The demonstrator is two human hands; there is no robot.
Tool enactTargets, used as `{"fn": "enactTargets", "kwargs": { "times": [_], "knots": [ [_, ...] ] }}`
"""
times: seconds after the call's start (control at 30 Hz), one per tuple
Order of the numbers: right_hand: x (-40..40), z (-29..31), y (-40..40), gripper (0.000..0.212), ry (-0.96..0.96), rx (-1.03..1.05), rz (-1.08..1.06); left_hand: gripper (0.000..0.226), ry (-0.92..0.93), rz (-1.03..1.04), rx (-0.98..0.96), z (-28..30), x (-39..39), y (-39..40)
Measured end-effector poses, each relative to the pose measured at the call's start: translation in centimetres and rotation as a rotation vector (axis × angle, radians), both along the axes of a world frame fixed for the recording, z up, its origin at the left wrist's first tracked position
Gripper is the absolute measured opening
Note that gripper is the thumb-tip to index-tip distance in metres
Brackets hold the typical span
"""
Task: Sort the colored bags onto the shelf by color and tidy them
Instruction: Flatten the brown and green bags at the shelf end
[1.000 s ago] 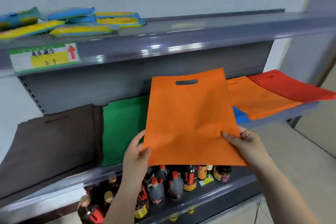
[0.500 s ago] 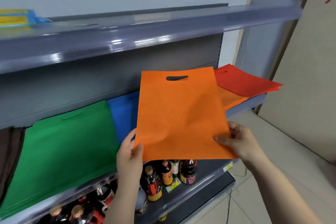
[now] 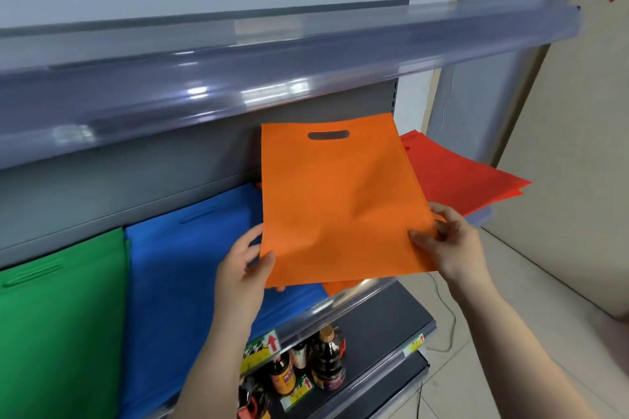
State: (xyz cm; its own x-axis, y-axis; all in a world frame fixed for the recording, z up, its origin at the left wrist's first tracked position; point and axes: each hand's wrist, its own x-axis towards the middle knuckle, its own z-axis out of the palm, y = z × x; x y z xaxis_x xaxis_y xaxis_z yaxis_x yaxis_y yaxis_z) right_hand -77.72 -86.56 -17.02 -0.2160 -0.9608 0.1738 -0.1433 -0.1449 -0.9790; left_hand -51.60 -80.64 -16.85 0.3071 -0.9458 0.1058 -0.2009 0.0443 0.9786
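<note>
I hold a flat orange bag (image 3: 337, 201) with a cut-out handle over the middle shelf (image 3: 360, 296). My left hand (image 3: 243, 265) pinches its lower left corner, thumb on top. My right hand (image 3: 446, 241) grips its lower right edge. Under the bag, the edges of an orange stack (image 3: 340, 286) peek out at the shelf front. A blue stack (image 3: 190, 269) lies to its left, a green stack (image 3: 61, 323) further left, and a red stack (image 3: 456, 177) to its right.
The upper shelf (image 3: 272, 61) juts out above the bags with a glossy front rail. Below, a lower shelf (image 3: 384, 320) carries dark sauce bottles (image 3: 326, 364) and price tags. A grey post (image 3: 483, 78) and tiled floor (image 3: 510, 350) lie to the right.
The view has swung right, past the brown and green stacks. Both hands have carried the orange bag right, so it now hangs over the orange stack beside the red one.
</note>
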Motion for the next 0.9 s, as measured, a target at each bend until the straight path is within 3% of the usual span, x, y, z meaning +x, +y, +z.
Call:
{"fn": "enactTargets", "kwargs": {
  "times": [0.37, 0.63, 0.9],
  "knots": [
    [-3.9, -0.7, -8.4, 0.042, 0.377, 0.034, 0.153, 0.034, -0.203, 0.14, 0.157, -1.0, -4.4, -4.5],
    [-5.4, -1.1, -12.7, 0.057, 0.68, 0.07, 0.369, 0.034, -0.492, 0.344, 0.256, -1.8, -8.5, -4.9],
    [-4.4, 0.7, -13.0, 0.057, 1.195, -0.211, 0.529, 0.032, -0.722, 0.517, 0.305, -1.5, -11.2, -3.8]
  ]
}}
